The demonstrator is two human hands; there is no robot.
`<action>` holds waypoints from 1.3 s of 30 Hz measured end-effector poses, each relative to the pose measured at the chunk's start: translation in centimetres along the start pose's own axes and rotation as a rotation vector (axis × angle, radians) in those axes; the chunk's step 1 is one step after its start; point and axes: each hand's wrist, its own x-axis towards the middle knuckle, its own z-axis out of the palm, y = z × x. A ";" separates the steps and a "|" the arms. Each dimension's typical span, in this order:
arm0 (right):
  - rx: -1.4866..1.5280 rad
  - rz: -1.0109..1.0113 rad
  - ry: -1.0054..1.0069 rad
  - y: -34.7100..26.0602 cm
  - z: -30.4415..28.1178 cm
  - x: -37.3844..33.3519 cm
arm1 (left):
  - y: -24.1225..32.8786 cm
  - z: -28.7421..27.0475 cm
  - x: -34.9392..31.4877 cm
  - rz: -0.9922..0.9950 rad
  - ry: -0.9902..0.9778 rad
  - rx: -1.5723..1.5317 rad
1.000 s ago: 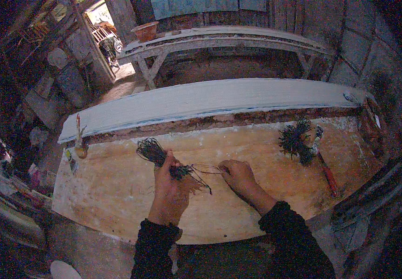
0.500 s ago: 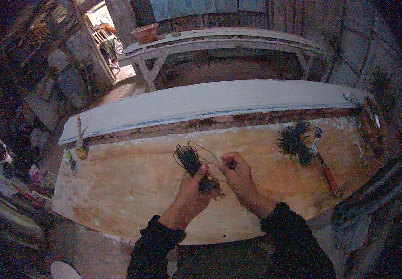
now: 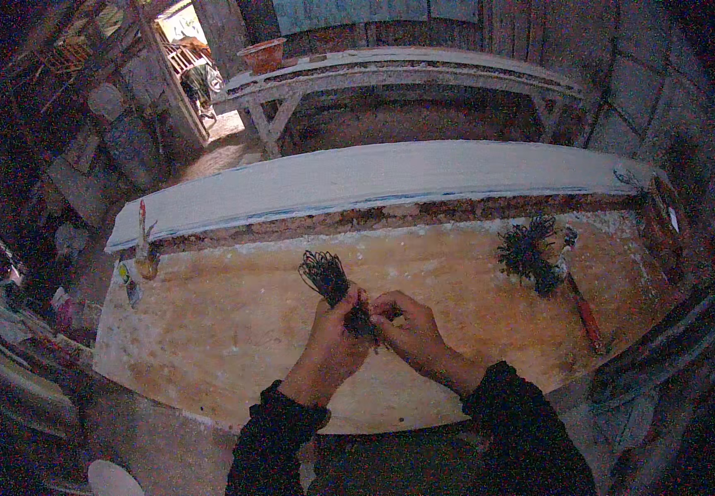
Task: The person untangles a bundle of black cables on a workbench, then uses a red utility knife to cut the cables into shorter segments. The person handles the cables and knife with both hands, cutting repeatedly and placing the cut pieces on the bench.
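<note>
A bundle of dark, thin looped wires is gripped in my left hand, its loops fanning out above the thumb and its lower ends showing below the fingers. My right hand touches the right side of the bundle, thumb and fingers pinched together. Whatever lies between those right fingertips is too small and dark to make out. Both hands are over the middle of a worn wooden board. To the right on this board lies a second bunch of dark looped wires.
Beside the second bunch is a tool with a red handle. A whitish-coated plank runs along the board's far side. A brush-like tool sits at the far left. Behind stand a long bench and a reddish basin.
My right hand has moved left and slightly down against the bundle. The single wire that stretched between my hands no longer stands out from it.
</note>
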 end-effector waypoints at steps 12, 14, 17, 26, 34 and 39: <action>-0.828 -0.266 -0.016 3.6 -0.1 1.4 | 3.6 -0.5 0.8 0.284 0.288 -0.097; -0.860 -0.236 -0.052 3.2 0.2 1.3 | 3.6 -0.9 0.8 0.261 0.222 -0.072; -0.834 -0.162 -0.074 3.0 0.4 1.4 | 3.0 -3.2 1.4 0.219 0.109 0.083; -0.211 -0.062 0.177 4.9 -1.8 2.8 | 1.2 2.9 -1.5 0.042 0.084 0.033; 0.338 0.155 -0.002 2.5 -1.3 1.8 | -0.1 0.9 -0.4 -0.151 -0.049 -0.025; 0.184 0.096 -0.045 3.8 -1.3 2.0 | -0.4 1.3 -0.6 -0.137 -0.061 -0.037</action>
